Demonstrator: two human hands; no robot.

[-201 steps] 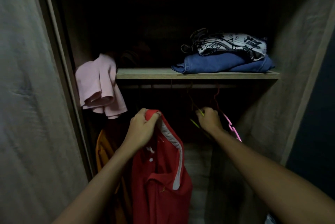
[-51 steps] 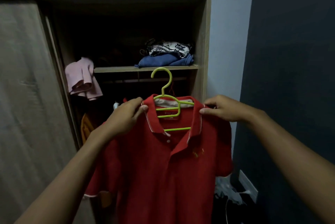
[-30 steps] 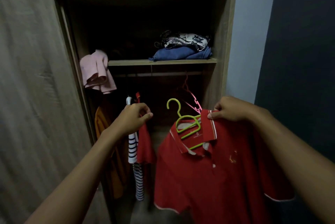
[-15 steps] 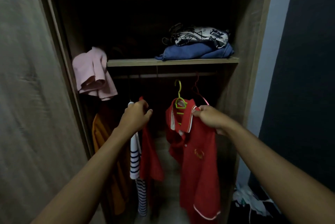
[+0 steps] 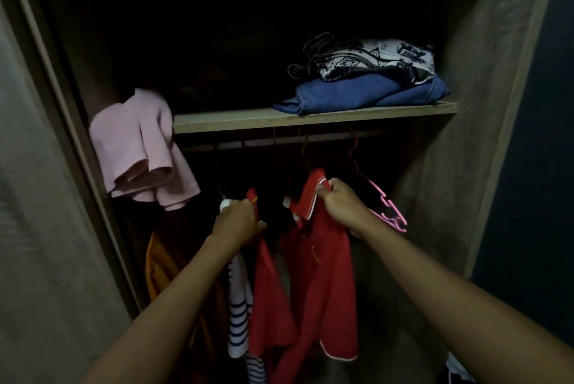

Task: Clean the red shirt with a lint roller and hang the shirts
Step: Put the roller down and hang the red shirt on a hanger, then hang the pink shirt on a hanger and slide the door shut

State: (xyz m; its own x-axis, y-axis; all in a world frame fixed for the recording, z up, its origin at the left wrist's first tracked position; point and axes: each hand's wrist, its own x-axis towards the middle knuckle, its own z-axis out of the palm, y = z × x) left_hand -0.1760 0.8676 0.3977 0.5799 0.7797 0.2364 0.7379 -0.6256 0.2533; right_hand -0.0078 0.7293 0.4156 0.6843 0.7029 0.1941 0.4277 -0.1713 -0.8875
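Note:
Inside the dark wardrobe, a red polo shirt [image 5: 323, 275] hangs under the rail [image 5: 279, 143] on a hanger whose hook is barely visible. My right hand [image 5: 343, 208] grips its collar at the shoulder. To its left hang another red shirt [image 5: 268, 296] and a white, dark-striped shirt [image 5: 239, 306]. My left hand [image 5: 237, 222] is closed on the tops of these two, holding them to the left. No lint roller is in view.
An empty pink hanger [image 5: 389, 211] hangs right of my right hand. An orange garment [image 5: 158, 268] hangs at the far left. The shelf [image 5: 236, 121] carries folded blue and patterned clothes [image 5: 366, 85]; a pink garment [image 5: 139, 147] droops off its left end. The sliding door [image 5: 37, 197] stands left.
I have stepped closer into the wardrobe. My right hand has raised the red polo shirt up toward the rail. My left hand still holds the other hanging shirts aside.

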